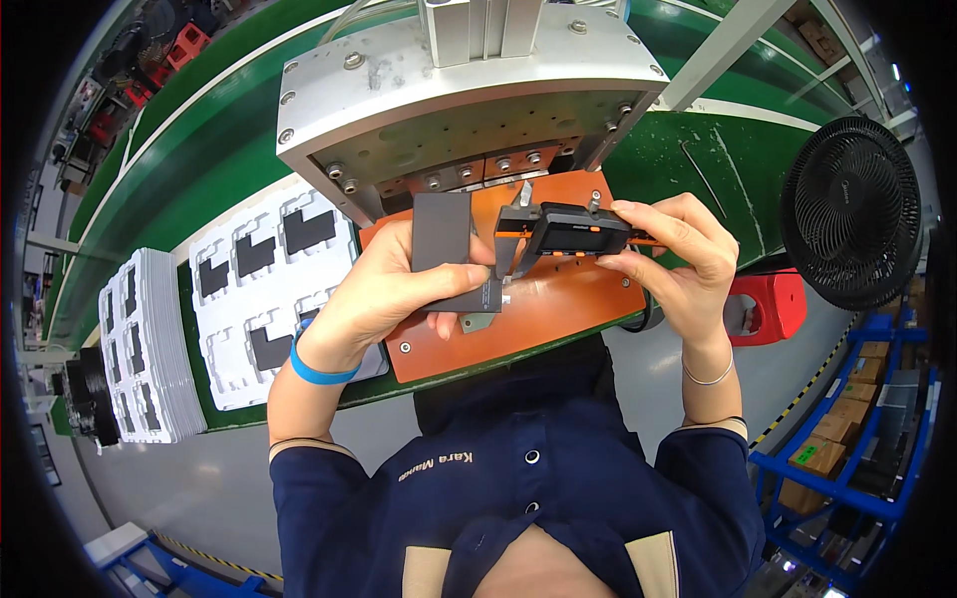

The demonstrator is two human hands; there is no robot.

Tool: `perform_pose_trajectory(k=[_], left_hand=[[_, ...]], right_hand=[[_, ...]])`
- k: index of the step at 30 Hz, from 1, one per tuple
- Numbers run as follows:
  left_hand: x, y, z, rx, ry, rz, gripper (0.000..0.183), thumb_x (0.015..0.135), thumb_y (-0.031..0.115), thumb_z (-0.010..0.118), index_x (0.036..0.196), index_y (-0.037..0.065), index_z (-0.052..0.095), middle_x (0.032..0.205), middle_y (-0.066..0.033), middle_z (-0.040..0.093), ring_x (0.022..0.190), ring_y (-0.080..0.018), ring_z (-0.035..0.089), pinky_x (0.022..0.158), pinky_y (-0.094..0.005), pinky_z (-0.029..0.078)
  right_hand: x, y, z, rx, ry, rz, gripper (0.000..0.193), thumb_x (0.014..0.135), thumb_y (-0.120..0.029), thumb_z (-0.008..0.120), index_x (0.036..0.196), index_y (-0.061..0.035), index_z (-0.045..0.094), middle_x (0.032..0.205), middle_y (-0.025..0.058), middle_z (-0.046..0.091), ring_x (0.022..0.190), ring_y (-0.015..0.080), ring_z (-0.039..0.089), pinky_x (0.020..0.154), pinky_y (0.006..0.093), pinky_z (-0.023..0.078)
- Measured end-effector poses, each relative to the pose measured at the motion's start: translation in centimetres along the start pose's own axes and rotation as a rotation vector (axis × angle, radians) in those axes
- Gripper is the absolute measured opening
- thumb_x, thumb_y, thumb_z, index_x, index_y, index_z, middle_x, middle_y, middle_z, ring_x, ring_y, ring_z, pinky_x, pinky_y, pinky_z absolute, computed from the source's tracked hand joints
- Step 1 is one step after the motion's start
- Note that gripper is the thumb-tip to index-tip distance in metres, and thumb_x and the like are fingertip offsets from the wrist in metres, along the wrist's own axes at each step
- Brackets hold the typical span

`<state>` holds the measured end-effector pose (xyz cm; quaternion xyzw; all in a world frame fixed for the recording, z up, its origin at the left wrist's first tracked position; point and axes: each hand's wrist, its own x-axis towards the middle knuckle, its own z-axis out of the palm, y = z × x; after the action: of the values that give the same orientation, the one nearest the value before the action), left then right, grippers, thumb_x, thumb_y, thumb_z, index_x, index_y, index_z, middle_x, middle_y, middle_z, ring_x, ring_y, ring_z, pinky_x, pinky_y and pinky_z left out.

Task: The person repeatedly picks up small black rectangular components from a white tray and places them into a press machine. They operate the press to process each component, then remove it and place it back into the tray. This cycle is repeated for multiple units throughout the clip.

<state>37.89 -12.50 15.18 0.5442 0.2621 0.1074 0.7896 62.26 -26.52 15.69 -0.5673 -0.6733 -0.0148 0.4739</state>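
Note:
Over the orange plate (558,329), my left hand (394,284) grips a flat dark grey L-shaped battery (442,227), thumb on its face and fingers behind. A small light tab shows at its lower right end. My right hand (688,249) pinches the right end of a black digital caliper (583,235) between thumb and fingers. The caliper lies roughly level, its jaws pointing left at the battery's short arm. Whether the jaws touch the battery I cannot tell, as my left fingers partly cover that spot.
Beyond my hands stands a metal press frame (469,100). On the left are a white moulded tray (224,344) with several dark L-shaped pieces and a stack of similar trays (164,349). A black fan (852,214) and a red stool (783,309) are at the right.

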Motion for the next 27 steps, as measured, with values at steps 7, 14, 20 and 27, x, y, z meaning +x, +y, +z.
perform_pose_trajectory(k=[7,14,20,27], left_hand=[[-0.11,0.19,0.1,-0.037,-0.001,-0.008,0.02,0.086,0.008,0.069,0.101,-0.004,0.062,0.072,-0.009,0.066,0.049,-0.0124,0.062,0.047,-0.0234,0.049],[-0.1,0.19,0.12,-0.032,0.001,-0.014,0.02,0.086,0.008,0.069,0.1,-0.004,0.063,0.07,-0.0082,0.065,0.049,-0.0126,0.062,0.047,-0.0235,0.05],[0.01,0.24,0.12,-0.013,-0.004,-0.007,0.02,0.086,0.008,0.069,0.101,-0.004,0.063,0.07,-0.0087,0.065,0.049,-0.0124,0.061,0.047,-0.0237,0.05],[0.06,0.16,0.13,-0.022,-0.003,-0.004,0.019,0.086,0.008,0.069,0.1,-0.003,0.063,0.071,-0.009,0.065,0.048,-0.0123,0.061,0.047,-0.0236,0.049]], right_hand=[[-0.27,0.33,0.17,0.006,0.01,-0.027,0.046,0.062,-0.01,0.087,0.106,-0.0074,0.076,0.08,0.006,0.067,0.066,0.0131,0.065,0.057,0.0238,0.051],[-0.31,0.34,0.13,0.015,0.007,-0.025,0.046,0.062,-0.009,0.087,0.106,-0.0075,0.075,0.08,0.0058,0.067,0.066,0.0132,0.065,0.057,0.0236,0.052],[-0.46,0.48,0.23,0.028,0.011,-0.026,0.046,0.062,-0.009,0.087,0.107,-0.0072,0.075,0.081,0.0057,0.067,0.066,0.0129,0.066,0.058,0.0233,0.053],[-0.6,0.29,-0.06,0.018,0.012,-0.034,0.046,0.062,-0.01,0.087,0.106,-0.0079,0.076,0.081,0.0057,0.068,0.065,0.0129,0.065,0.056,0.0237,0.052]])
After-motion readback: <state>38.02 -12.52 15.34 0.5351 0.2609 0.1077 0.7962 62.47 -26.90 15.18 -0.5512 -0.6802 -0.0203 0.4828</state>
